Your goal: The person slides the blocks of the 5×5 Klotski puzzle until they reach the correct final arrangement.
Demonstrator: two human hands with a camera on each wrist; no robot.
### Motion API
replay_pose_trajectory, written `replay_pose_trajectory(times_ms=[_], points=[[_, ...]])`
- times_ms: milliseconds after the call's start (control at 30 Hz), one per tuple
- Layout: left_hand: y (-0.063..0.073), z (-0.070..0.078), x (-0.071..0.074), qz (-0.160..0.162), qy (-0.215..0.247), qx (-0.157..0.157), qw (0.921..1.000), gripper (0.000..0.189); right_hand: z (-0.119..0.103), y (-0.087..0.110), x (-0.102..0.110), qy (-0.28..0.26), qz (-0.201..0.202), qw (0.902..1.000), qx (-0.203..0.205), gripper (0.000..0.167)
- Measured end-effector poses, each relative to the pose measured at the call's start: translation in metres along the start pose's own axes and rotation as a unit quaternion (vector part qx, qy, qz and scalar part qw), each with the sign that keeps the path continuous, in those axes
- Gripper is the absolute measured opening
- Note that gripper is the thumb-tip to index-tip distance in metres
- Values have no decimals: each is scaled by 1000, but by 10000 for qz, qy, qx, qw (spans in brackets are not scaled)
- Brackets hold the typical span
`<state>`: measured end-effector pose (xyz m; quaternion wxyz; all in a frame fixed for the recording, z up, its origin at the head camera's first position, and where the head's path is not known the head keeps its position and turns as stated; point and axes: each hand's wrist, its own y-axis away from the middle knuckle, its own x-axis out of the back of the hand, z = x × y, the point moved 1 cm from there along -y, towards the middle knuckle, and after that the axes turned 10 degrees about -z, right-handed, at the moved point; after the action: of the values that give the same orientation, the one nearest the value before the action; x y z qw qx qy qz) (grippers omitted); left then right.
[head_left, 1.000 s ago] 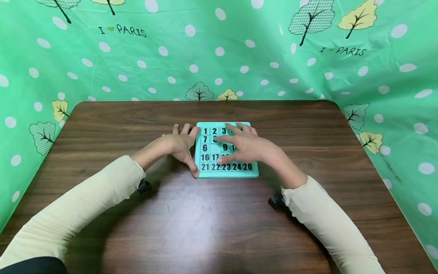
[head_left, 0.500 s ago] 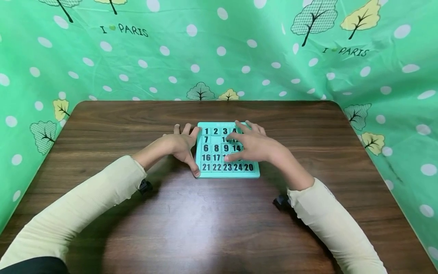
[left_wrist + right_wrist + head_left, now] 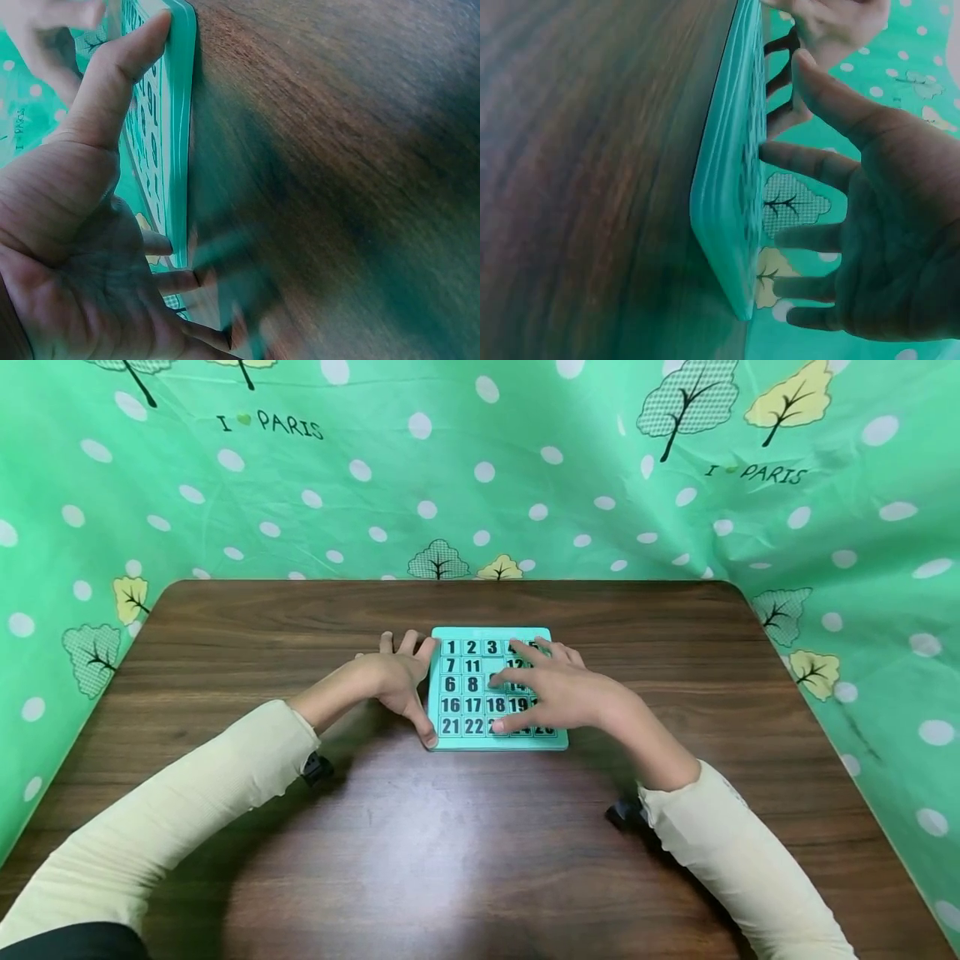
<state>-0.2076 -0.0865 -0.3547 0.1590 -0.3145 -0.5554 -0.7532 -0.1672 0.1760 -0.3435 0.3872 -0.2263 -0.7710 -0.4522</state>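
Observation:
A turquoise sliding number puzzle [image 3: 499, 743] lies flat on the table, its tiles bearing black numbers. In the head view its bare slot sits in the second row, between tiles 11 and 12. My left hand [image 3: 393, 681] spreads along the left edge, thumb on the near corner and index finger by the far corner; the left wrist view shows the thumb [image 3: 120, 79] pressed on the frame's rim. My right hand [image 3: 573, 689] hovers over the right half with fingers spread. Its index fingertip touches the tile just below the slot, hiding its number, and the palm covers several tiles at right.
The dark wood table [image 3: 420, 852] extends around the puzzle. A green dotted curtain [image 3: 480, 468] with printed trees hangs behind and beside it. Small black devices [image 3: 626, 814] sit under both wrists, at the cuffs of the pale sleeves [image 3: 202, 802].
Tile 8 has slid down into the third row, then tile 11 has slid left above it. The right hand has shifted right and then slightly nearer. The left hand stays put.

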Motion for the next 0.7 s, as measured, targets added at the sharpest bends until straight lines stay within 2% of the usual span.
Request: replay_pose_trajectory(times_ms=[133, 200, 400, 600, 700], points=[[0, -1, -2, 47, 4, -32, 10000, 164, 6, -4, 2, -112, 72, 9998, -134, 85], [-1, -1, -3, 51, 23, -43, 10000, 164, 10, 0, 3, -187, 117, 9997, -123, 83], [-2, 0, -3, 34, 46, -10, 10000, 165, 18, 18, 2, -137, 163, 9998, -60, 61], [-1, 0, -3, 85, 18, -13, 10000, 165, 12, 10, -4, -216, 40, 9995, 220, 71], [-1, 0, -2, 58, 34, -6, 10000, 165, 13, 9, -1, -264, 90, 9992, 269, 69]])
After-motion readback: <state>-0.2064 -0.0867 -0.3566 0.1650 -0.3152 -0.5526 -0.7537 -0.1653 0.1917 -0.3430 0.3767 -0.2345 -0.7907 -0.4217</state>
